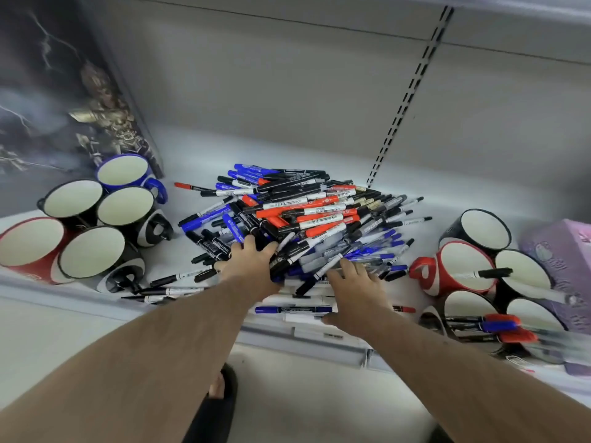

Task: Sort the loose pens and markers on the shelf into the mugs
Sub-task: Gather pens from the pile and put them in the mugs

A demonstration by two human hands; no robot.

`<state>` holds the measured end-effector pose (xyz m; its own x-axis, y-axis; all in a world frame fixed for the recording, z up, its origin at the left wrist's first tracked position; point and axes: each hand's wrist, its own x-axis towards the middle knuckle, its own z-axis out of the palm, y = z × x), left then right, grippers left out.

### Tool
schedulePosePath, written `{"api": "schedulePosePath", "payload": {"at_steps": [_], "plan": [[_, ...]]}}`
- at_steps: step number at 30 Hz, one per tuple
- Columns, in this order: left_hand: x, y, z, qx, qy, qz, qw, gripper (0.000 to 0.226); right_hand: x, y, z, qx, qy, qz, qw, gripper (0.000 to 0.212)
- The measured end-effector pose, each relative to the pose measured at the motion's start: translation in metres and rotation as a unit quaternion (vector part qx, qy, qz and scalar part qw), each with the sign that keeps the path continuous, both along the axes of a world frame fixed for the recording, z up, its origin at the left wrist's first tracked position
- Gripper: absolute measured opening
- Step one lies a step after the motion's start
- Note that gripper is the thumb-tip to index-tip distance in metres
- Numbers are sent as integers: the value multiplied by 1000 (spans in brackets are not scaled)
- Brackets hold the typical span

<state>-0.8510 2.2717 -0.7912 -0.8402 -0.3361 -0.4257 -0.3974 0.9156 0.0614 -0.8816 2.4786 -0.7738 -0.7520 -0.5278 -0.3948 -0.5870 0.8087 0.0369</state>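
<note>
**Barely Begun: Most of the Pile Still Waits on the Shelf**

We judge the sorting to be at an early stage. The pile of pens and markers (pixel 297 219) still lies heaped in the middle of the shelf (pixel 425 199), with black, blue and red caps all mixed together. A few strays lie apart from it, among them a red pen (pixel 188 186) near the back and several black ones near the front edge at our left.

The five mugs on the left (pixel 96 219) all show bare white insides, so nothing has gone into them yet. Among the mugs on the right (pixel 492 279), we see a black-capped marker (pixel 491 274) poking from the red mug (pixel 460 270), and a few red and blue ones (pixel 499 327) in the nearest mug; the rest look empty as far as we can tell.

Our left hand (pixel 252 266) reaches into the near side of the heap, its fingers (pixel 256 243) curled around black markers there. Our right hand (pixel 355 292) lies flat on the pens at the front edge, fingers spread, gripping nothing that we can see.

The shelf is pale grey-white metal with a slotted upright (pixel 406 100) running up its back panel. A dark poster or box with lightning (pixel 57 91) stands at the left, and a purple packet (pixel 563 251) sits at the far right. Below, we glimpse a light floor and a sandalled foot (pixel 220 388).
</note>
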Motion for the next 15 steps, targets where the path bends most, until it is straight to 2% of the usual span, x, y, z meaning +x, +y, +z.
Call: {"api": "schedulePosePath", "payload": {"at_steps": [3, 6, 12, 15], "plan": [[-1, 4, 2, 17, 15, 12, 1000, 75, 2, -1, -1, -16, -4, -9, 1000, 79], [-7, -2, 13, 64, 45, 17, 997, 51, 3, -3, 0, -21, -25, -6, 999, 74], [-8, -9, 41, 129, 75, 36, 988, 56, 8, -6, 9, -67, -68, -35, 995, 69], [-11, -9, 55, 172, 117, 70, 976, 56, 10, -7, 18, -120, -74, -64, 988, 57]]}}
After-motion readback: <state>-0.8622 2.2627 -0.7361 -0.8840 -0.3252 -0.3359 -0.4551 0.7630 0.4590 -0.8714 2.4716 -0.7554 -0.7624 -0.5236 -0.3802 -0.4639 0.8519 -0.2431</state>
